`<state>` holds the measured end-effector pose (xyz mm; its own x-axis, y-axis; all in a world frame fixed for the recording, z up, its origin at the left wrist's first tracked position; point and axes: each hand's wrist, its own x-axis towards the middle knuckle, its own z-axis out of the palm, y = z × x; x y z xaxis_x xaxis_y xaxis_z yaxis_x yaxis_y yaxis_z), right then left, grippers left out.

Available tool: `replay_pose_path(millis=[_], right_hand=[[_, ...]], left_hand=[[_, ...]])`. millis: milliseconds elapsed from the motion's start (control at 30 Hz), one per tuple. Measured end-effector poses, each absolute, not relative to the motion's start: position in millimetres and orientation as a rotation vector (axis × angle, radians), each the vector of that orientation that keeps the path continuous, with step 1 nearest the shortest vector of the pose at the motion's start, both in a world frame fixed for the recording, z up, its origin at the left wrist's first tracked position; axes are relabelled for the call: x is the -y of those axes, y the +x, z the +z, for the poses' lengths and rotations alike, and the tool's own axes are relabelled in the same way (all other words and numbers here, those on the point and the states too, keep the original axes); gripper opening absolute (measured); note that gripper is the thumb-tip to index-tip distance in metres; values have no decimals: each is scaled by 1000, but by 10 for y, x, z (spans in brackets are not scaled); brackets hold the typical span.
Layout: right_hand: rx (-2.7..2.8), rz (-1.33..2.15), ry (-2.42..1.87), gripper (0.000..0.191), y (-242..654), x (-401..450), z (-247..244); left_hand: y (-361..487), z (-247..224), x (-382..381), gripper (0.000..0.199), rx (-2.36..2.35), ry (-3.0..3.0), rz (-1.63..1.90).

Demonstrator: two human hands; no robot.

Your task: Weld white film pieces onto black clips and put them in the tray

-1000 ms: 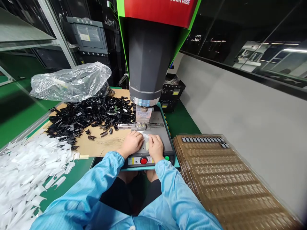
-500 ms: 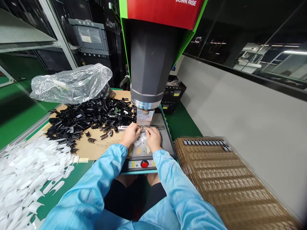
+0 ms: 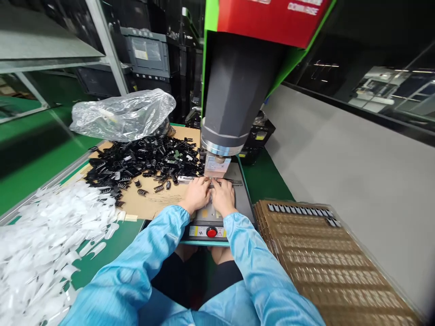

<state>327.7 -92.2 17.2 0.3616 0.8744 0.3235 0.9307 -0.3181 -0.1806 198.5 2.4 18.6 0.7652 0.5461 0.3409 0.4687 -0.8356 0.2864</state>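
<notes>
Both hands are side by side on the grey metal base (image 3: 234,204) of a press-like machine. My left hand (image 3: 197,194) is bent with its fingers together at the fixture, close under the pale metal block (image 3: 216,165). Beside it, my right hand (image 3: 223,196) has its fingers curled in against the same spot, its thumb near the left one. Whatever lies under the fingertips is small and hidden. A slim metal rail (image 3: 185,179) runs across the base behind the fingers. In front of the wrists sits a red push button (image 3: 211,232).
Many black clip-like parts (image 3: 149,158) are heaped on cardboard at left, a clear plastic bag (image 3: 124,115) behind them. White curved pieces (image 3: 50,240) pile up nearer. Stacked brown trays (image 3: 316,253) stand at right, the top one with dark parts in its far row. The machine's column (image 3: 234,86) rises ahead.
The camera view has turned left, so the scene sits further right. My fingers have shifted from a pinch in front of the block to lying flatter and closer over the fixture.
</notes>
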Motion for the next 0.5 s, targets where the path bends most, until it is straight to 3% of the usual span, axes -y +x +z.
replay_pose_path(millis=[133,300,500], right_hand=[[1547,-229,-2272,51,3271,908,166],[1484,-252,-2105,39,2999,839,140],[1923,-164,-1804,52,2460,328,238]], left_hand=[[1534,241,-84,38,-866,2751,676],[717,142,-390,37,-1336,2624,841],[419,-61,-569,29,-1437,2579,761]])
